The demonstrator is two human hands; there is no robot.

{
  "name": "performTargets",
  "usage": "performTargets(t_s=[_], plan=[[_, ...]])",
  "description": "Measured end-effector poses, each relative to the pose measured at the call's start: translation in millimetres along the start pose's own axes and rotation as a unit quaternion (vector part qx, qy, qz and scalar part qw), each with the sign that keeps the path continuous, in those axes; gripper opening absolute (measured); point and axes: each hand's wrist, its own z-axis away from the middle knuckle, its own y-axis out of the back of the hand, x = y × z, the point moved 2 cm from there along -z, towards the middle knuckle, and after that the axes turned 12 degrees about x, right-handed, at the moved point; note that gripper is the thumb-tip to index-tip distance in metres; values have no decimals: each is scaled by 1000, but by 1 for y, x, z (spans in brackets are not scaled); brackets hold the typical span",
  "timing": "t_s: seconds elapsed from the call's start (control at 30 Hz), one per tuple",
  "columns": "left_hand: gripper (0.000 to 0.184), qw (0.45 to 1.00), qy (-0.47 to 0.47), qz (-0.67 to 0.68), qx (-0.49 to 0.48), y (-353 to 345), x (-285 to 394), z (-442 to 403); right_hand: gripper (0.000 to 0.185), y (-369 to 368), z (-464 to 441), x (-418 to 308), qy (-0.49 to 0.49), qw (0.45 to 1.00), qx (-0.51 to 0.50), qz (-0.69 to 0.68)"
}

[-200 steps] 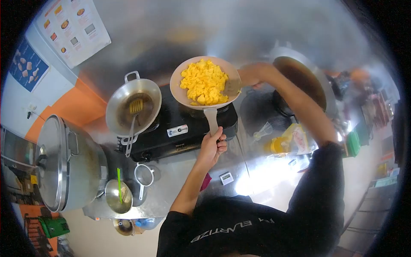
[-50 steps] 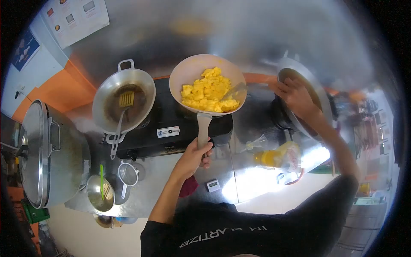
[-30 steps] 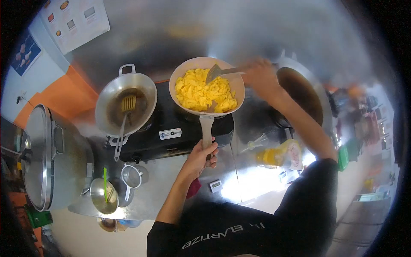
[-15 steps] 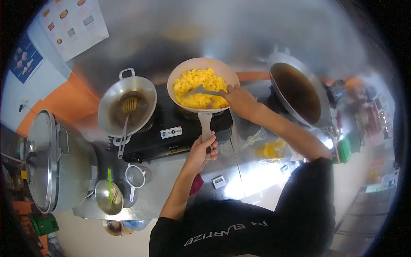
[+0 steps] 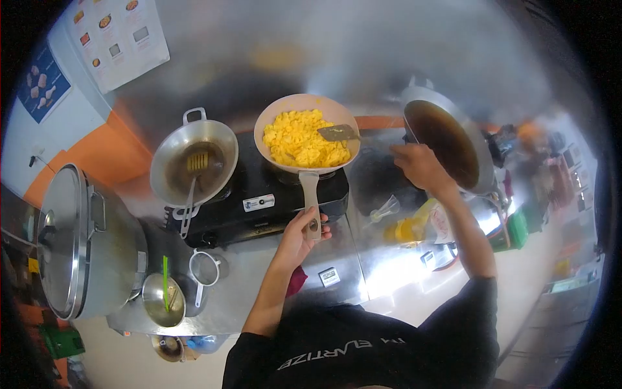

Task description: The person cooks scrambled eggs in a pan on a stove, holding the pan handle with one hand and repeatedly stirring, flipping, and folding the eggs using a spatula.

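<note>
My left hand (image 5: 307,230) is wrapped round the handle of a light pink frying pan (image 5: 310,102) on the black stove (image 5: 272,223). Scrambled egg (image 5: 301,139) lies in the pan, mostly in its left and lower part. The blade of a spatula (image 5: 337,133) rests over the egg at the pan's right side. To the right of the pan, my right hand (image 5: 414,162) is closed at the spatula's far end, near the large wok (image 5: 444,139) of brown liquid; its handle between blade and fingers is blurred.
On the stove's left sits a metal wok (image 5: 220,133) with a slotted turner (image 5: 196,162). A large lidded pot (image 5: 113,253) is at the left. Nearer are a bowl (image 5: 155,285), a strainer (image 5: 205,267) and a timer (image 5: 329,277). A yellow bottle (image 5: 400,233) lies at the right.
My right hand has moved right, away from the pan, and the spatula blade has shifted from the middle of the egg to its right side. My left hand still holds the handle.
</note>
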Motion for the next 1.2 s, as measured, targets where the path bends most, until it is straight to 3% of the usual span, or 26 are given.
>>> performTargets(t_s=[0.13,0.23,0.33,0.43,0.53,0.63,0.73,0.83,0.93,1.03,1.1,1.2], plan=[[26,1000,-2,15,-21,10,0,6,22,-15,6,5,-17,1000,3,-9],[29,999,-4,43,-31,11,0,10,29,-20,-1,6,-8,999,-50,19],[29,998,-10,50,-33,8,0,10,33,-24,-19,0,27,999,-20,26],[28,998,10,65,-14,-6,2,10,30,-27,-56,-12,185,979,13,-87],[23,996,24,91,-10,-5,-4,-6,28,-46,-104,-3,26,959,-269,-87],[19,996,23,82,-10,-7,-6,-12,28,-79,-142,18,-218,838,-461,-196],[17,996,26,84,0,-9,-6,-10,30,-84,-142,-16,-156,835,-512,-127],[17,996,38,75,15,-16,-2,-2,41,-117,-141,-18,-166,798,-568,-113],[18,996,45,81,-1,-12,-1,-5,41,-120,-141,-13,-96,838,-535,-56],[20,995,55,79,-16,-10,-3,-7,29,-105,-130,-31,-5,886,-450,112],[22,996,54,63,-12,-12,-3,-6,25,-180,-129,20,162,934,-299,111],[26,999,46,24,14,-19,-6,-5,22,-198,-110,8,241,951,-133,138]])
